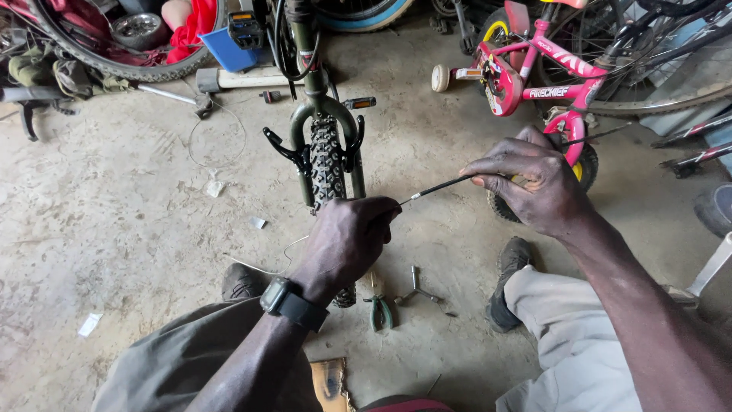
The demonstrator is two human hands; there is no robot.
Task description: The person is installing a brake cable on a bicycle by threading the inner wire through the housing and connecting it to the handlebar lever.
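Black cable housing (442, 185) spans both closed hands — left hand (347, 236) pinching one end, right hand (530, 183) the other — over open concrete floor (114, 214); pliers (380, 309) half-hidden below.

Two hands, the left hand (347, 236) and right hand (526, 183), share one black cable (438, 188), with one knobby bicycle wheel (326, 164), one pink child's bicycle (534, 80), one pair of green-handled pliers (380, 309), one three-armed wrench (417, 290) and one black wristwatch (293, 304).
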